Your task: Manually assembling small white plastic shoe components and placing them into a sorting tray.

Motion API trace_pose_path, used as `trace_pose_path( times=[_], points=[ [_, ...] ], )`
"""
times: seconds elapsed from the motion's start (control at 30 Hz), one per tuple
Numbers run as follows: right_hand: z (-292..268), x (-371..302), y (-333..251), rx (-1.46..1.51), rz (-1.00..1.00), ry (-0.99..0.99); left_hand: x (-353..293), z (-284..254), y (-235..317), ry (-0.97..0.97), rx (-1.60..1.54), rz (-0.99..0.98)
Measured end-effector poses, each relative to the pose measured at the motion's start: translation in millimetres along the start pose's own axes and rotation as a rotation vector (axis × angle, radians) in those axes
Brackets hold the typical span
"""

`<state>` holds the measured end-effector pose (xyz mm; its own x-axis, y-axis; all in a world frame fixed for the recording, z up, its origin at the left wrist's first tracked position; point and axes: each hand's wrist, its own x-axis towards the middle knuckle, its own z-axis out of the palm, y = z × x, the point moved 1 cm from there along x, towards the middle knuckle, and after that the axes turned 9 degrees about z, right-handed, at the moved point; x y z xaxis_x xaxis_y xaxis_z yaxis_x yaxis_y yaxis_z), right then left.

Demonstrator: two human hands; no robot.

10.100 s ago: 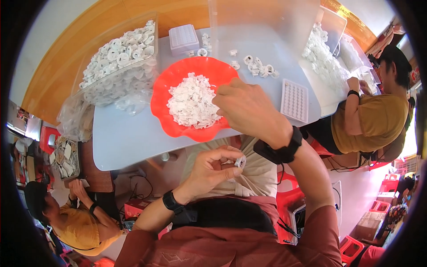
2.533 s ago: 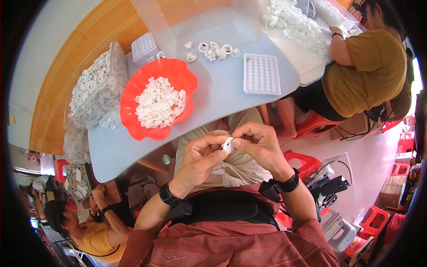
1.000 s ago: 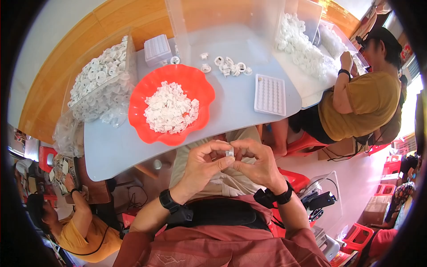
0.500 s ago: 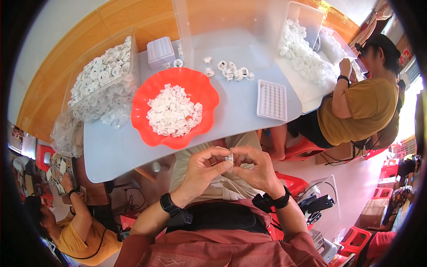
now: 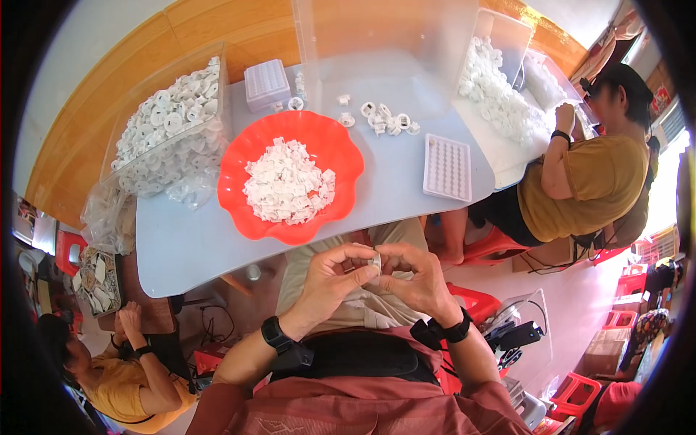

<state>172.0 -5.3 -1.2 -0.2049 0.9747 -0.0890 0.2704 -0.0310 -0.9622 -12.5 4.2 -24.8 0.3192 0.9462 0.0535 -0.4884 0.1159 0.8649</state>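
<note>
My left hand (image 5: 335, 281) and my right hand (image 5: 416, 281) meet above my lap, just off the table's front edge. Between their thumbs and fingertips they pinch a small round white plastic part (image 5: 376, 262), partly hidden by the fingers. Ahead and to the left, a red scalloped bowl (image 5: 230, 197) holds a heap of small white plastic pieces (image 5: 281, 187). Farther back on the table lies a loose group of round white parts (image 5: 391, 125). A white compartment tray (image 5: 446, 168) rests near the front edge at right.
The pale blue table (image 5: 181, 250) carries a clear bin of white round parts (image 5: 170, 119) at left and stacked white trays (image 5: 266, 83) behind the bowl. A translucent panel stands at the back. Co-workers sit at right (image 5: 587, 174) and lower left (image 5: 130, 384).
The table view has shifted slightly right and down. My hands keep their pinch on the white part almost unmoved. The co-worker at lower left has brought both hands together.
</note>
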Motion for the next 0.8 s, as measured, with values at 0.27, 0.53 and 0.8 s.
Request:
trace_pose_path(
  times=[0.27, 0.53, 0.8],
  points=[
    [3.0, -4.9, 5.4, -0.006, 0.007, 0.011, -1.8, -2.4, -0.9, -0.007, -0.005, -0.015],
    [7.5, -14.6, 2.4, -0.037, 0.017, 0.012, -9.0, -1.9, 0.5, -0.033, 0.129, 0.028],
    [16.3, -24.2, -2.9, -0.077, 0.050, 0.000, -21.9, -5.6, 7.3, -0.072, 0.162, -0.009]
  ],
)
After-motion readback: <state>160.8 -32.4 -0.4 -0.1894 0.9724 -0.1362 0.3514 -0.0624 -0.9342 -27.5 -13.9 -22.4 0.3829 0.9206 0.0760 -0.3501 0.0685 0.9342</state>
